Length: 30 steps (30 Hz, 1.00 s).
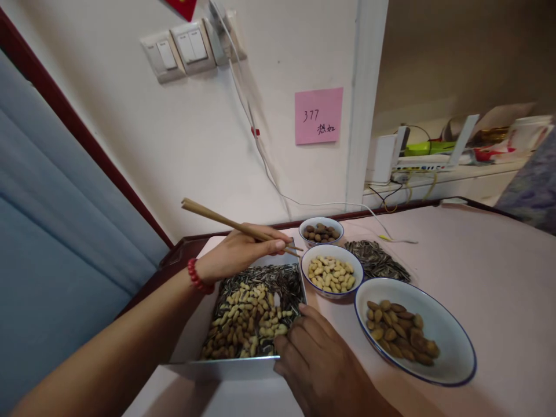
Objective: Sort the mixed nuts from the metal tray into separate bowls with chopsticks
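Observation:
My left hand (237, 252) holds a pair of wooden chopsticks (226, 222) above the far end of a metal tray (226, 365). The chopstick tips point right, toward a small bowl of peanuts (332, 273). The tray holds a mix of peanuts, sunflower seeds and other nuts (254, 315). My right hand (315, 362) rests with curled fingers on the tray's near right corner, gripping its rim.
A large white bowl of almonds (412, 330) sits at the right. A small bowl of brown nuts (321, 230) stands at the back, next to a loose pile of sunflower seeds (377, 260) on the pink table (490, 278). The wall is close behind, with a pink note (318, 116) on it.

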### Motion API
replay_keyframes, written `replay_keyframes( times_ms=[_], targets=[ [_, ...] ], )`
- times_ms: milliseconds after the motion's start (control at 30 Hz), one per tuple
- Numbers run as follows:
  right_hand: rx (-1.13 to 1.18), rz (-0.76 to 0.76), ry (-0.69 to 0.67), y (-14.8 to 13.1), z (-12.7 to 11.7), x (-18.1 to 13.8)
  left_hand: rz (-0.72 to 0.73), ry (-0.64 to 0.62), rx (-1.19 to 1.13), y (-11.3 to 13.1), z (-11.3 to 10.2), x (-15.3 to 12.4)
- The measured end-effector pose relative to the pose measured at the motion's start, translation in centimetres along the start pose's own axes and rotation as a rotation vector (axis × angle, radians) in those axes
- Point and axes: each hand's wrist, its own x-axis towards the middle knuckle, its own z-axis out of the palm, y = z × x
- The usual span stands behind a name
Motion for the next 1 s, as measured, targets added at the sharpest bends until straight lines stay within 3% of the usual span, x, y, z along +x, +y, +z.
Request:
replay_keyframes(
  times_ms=[133, 333, 567, 800, 1000],
  targets=[
    [0.018, 0.001, -0.005, 0.0, 0.1, -0.3, -0.057, -0.137, 0.047, -2.3, -1.2, -2.4],
    [0.016, -0.018, -0.004, 0.3, 0.2, -0.5, -0.043, -0.259, 0.061, -5.7, 0.7, -3.4],
    [-0.015, -0.020, 0.035, 0.2, 0.5, -0.4, -0.048, -0.284, 0.100, -7.3, 1.6, -3.1],
    [-0.038, -0.014, 0.033, 0.1, 0.6, -0.3, -0.033, -0.312, 0.132, -7.2, 2.0, -2.7],
    [-0.051, -0.023, 0.021, 0.3, 0.4, -0.2, -0.098, -0.247, 0.041, -7.7, 2.3, -2.6]
  ],
)
